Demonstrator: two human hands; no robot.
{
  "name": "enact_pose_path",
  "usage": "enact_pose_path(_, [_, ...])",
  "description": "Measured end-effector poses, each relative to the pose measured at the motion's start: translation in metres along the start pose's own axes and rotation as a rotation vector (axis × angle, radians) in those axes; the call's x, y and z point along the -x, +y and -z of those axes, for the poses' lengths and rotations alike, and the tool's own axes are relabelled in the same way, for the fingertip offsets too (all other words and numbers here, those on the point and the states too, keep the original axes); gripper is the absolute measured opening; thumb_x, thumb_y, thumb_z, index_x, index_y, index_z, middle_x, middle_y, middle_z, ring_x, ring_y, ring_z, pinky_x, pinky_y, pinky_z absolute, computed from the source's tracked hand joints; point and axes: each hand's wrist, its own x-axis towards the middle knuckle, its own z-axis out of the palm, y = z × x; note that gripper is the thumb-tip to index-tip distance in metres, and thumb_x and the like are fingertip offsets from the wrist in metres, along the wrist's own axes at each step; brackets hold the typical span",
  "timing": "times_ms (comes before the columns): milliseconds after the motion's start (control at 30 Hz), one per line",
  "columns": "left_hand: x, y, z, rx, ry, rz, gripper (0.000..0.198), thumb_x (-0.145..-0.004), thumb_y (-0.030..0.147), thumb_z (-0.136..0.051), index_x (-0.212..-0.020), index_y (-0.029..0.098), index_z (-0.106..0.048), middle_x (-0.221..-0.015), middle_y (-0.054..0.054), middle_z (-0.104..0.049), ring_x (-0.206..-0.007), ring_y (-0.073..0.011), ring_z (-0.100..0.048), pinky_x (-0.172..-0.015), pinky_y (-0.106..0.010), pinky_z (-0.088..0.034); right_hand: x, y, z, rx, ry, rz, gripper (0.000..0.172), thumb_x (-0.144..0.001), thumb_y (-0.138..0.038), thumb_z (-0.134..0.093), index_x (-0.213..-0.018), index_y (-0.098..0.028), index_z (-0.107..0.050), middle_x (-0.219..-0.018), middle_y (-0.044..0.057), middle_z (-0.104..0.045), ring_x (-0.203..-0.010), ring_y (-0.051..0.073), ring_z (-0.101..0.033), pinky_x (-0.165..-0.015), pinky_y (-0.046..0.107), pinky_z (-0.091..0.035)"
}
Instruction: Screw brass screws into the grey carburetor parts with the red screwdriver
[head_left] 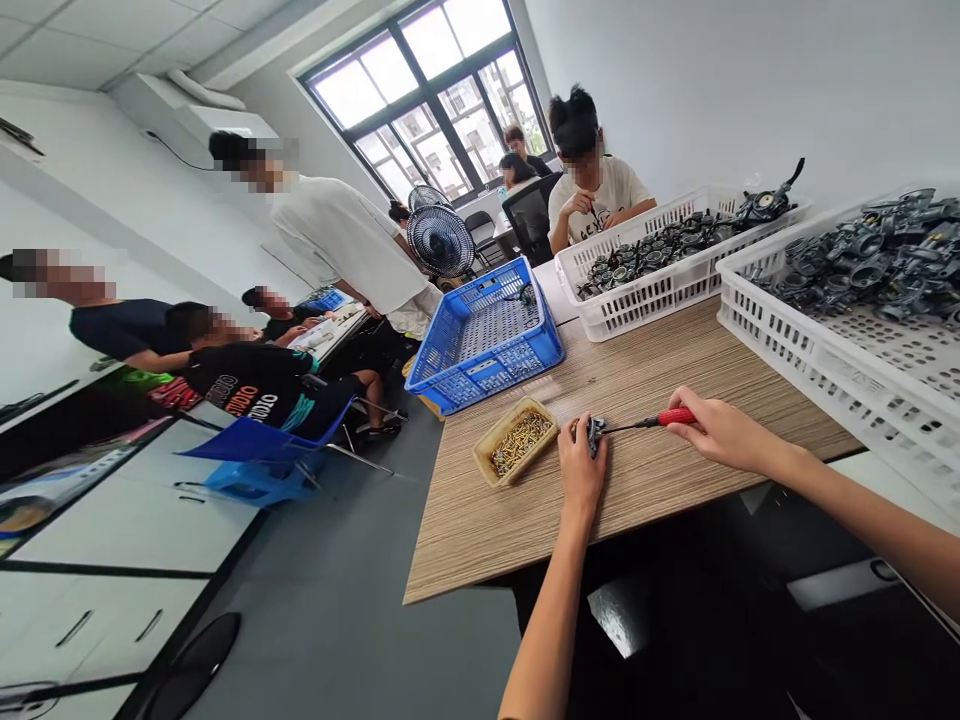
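My left hand [582,470] is closed around a small grey metal carburetor [597,438] and keeps it down on the wooden table [472,545]. My right hand [724,430] grips a screwdriver [677,415] by its red handle. The dark shaft lies almost level and points left, its tip at the carburetor; the exact contact is too small to make out. Just left of my left hand sits a shallow yellowish tray [486,469] with many small brass-coloured screws [523,440] in it.
A blue crate [487,378] stands at the table's far left, a few parts inside. Two white crates, one at the back [649,308] and one at the right [814,372], hold piled carburetors. Across the table sits a person [592,200]; several others are at the left.
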Motion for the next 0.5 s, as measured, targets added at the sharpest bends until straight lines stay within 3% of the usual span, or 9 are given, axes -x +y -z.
enact_pose_path(133, [0.0007,0.0015,0.0002,0.013,0.009,0.008,0.046,-0.097,0.025,-0.067,-0.143,0.025,-0.06,-0.135,-0.014,-0.058,-0.134,-0.0316,-0.059,-0.115,-0.053,-0.051,-0.0001,0.0004,-0.0012,0.044,-0.02,-0.038,0.02,-0.103,-0.047,-0.056,-0.1,-0.028,-0.054,-0.087,0.006,-0.079,-0.077,0.03,-0.074,-0.067,0.034,-0.047])
enact_pose_path(300, [0.0016,0.002,-0.0008,-0.006,0.003,0.0,0.047,-0.098,0.025,-0.067,-0.144,0.025,-0.059,-0.135,-0.014,-0.058,-0.134,-0.0316,-0.059,-0.115,-0.053,-0.051,0.0002,-0.002,0.0007,-0.034,-0.02,0.021,0.019,-0.101,-0.043,-0.056,-0.111,-0.028,-0.05,-0.089,0.004,-0.077,-0.074,0.028,-0.073,-0.069,0.034,-0.048])
enact_pose_path(500, [0.0012,0.0022,-0.0019,-0.02,-0.002,0.008,0.048,-0.097,0.023,-0.067,-0.144,0.024,-0.06,-0.137,-0.015,-0.058,-0.134,-0.0317,-0.059,-0.116,-0.053,-0.051,-0.0004,-0.0006,-0.0024,0.042,0.015,-0.037,0.021,-0.102,-0.049,-0.054,-0.099,-0.029,-0.048,-0.089,0.007,-0.078,-0.074,0.03,-0.074,-0.064,0.034,-0.046])
